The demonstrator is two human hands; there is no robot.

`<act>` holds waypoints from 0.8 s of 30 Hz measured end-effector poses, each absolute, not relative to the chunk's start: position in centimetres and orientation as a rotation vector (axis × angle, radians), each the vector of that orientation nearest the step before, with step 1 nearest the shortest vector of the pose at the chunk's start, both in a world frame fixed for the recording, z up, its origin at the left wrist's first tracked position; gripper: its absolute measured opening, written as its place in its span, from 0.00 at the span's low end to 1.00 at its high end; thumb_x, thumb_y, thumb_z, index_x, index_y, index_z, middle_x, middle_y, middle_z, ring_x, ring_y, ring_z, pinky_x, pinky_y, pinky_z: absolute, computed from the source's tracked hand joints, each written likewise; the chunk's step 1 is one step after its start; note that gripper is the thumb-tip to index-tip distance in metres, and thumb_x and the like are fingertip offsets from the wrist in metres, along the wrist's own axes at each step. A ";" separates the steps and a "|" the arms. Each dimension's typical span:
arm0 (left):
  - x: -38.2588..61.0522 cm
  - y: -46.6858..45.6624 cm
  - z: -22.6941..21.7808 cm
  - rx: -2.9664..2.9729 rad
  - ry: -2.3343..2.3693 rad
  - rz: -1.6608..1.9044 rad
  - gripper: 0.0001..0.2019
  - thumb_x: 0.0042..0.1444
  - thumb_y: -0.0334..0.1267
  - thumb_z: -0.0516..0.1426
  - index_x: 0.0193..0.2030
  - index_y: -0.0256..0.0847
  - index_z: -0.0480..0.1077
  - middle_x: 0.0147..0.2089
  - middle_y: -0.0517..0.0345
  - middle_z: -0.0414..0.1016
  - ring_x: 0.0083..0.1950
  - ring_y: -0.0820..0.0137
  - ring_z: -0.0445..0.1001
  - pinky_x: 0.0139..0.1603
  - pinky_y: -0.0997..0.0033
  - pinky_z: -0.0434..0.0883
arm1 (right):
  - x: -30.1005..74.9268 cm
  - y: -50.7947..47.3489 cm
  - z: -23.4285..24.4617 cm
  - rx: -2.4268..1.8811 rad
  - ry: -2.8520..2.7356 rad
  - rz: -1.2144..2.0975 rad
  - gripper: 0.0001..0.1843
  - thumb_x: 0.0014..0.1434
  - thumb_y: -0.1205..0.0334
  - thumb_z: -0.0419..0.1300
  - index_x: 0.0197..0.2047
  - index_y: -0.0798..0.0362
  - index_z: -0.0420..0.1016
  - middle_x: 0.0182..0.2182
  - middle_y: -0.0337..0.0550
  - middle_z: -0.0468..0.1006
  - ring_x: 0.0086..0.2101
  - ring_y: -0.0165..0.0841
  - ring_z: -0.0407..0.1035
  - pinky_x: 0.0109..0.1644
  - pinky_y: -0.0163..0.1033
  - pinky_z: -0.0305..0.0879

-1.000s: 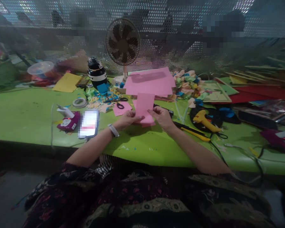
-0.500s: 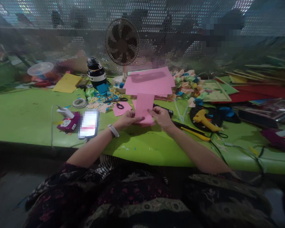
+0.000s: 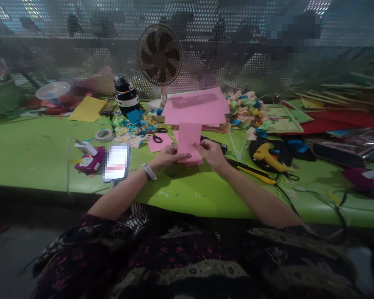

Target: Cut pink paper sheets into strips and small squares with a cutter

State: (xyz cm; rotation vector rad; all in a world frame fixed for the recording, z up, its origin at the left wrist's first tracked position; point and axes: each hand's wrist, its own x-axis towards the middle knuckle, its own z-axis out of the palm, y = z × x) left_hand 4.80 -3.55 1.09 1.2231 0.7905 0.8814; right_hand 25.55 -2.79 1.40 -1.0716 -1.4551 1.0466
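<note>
A strip of pink paper [image 3: 189, 139] is held up between my two hands over the green table. My left hand [image 3: 170, 156], with a white band at the wrist, pinches its lower left side, thumb in front. On the right edge, my right hand [image 3: 211, 153] grips the strip between thumb and fingers. The paper's lower end looks folded or doubled. Just behind it lie larger pink sheets [image 3: 196, 106]. Black-handled scissors [image 3: 157, 139] rest on a small pink piece left of my hands. A black and yellow cutter [image 3: 255, 174] lies by my right forearm.
On the green table [image 3: 34, 158] stand a fan [image 3: 160, 58] and a black bottle [image 3: 126, 97]. A lit phone [image 3: 116, 162] and a purple power socket [image 3: 90, 160] are at left. Paper scraps [image 3: 246, 108], a yellow glue gun [image 3: 269, 158] and cables lie at right.
Almost nothing differs. The pink strip has shifted very slightly between my hands, and both hands keep their grip in the same place.
</note>
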 end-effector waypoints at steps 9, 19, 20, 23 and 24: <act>4.6 -3.8 1.0 1.226 0.811 0.816 0.14 0.45 0.33 0.75 0.39 0.35 0.82 0.41 0.48 0.85 0.37 0.67 0.80 0.44 0.64 0.76 | 25.5 -2.9 1.6 -1.055 -1.461 1.053 0.31 0.43 0.30 0.74 0.26 0.49 0.72 0.25 0.37 0.71 0.27 0.30 0.61 0.32 0.40 0.62; 4.6 -3.9 1.5 1.240 0.891 0.749 0.11 0.48 0.31 0.74 0.37 0.32 0.81 0.39 0.49 0.85 0.35 0.71 0.79 0.40 0.69 0.75 | 25.3 -3.1 2.0 -1.089 -1.430 1.077 0.34 0.39 0.28 0.74 0.26 0.51 0.72 0.25 0.36 0.71 0.27 0.29 0.60 0.32 0.39 0.59; 4.6 -3.9 1.5 1.240 0.897 0.748 0.10 0.49 0.30 0.74 0.37 0.32 0.81 0.38 0.49 0.85 0.35 0.71 0.79 0.40 0.70 0.75 | 25.3 -3.1 2.0 -1.090 -1.434 1.074 0.34 0.40 0.28 0.74 0.26 0.50 0.72 0.26 0.37 0.72 0.28 0.29 0.60 0.33 0.39 0.60; 4.7 -3.8 1.3 1.237 0.910 0.755 0.09 0.50 0.28 0.73 0.37 0.32 0.81 0.39 0.49 0.85 0.35 0.71 0.79 0.39 0.70 0.75 | 25.3 -3.0 1.8 -1.103 -1.458 1.065 0.33 0.43 0.27 0.72 0.27 0.50 0.72 0.27 0.38 0.72 0.29 0.30 0.61 0.34 0.39 0.61; 4.7 -3.7 1.2 1.237 0.907 0.758 0.09 0.50 0.28 0.73 0.38 0.32 0.81 0.39 0.49 0.85 0.35 0.71 0.79 0.39 0.70 0.75 | 25.4 -3.0 1.8 -1.106 -1.464 1.063 0.33 0.44 0.27 0.72 0.27 0.50 0.71 0.27 0.38 0.71 0.29 0.31 0.61 0.34 0.40 0.61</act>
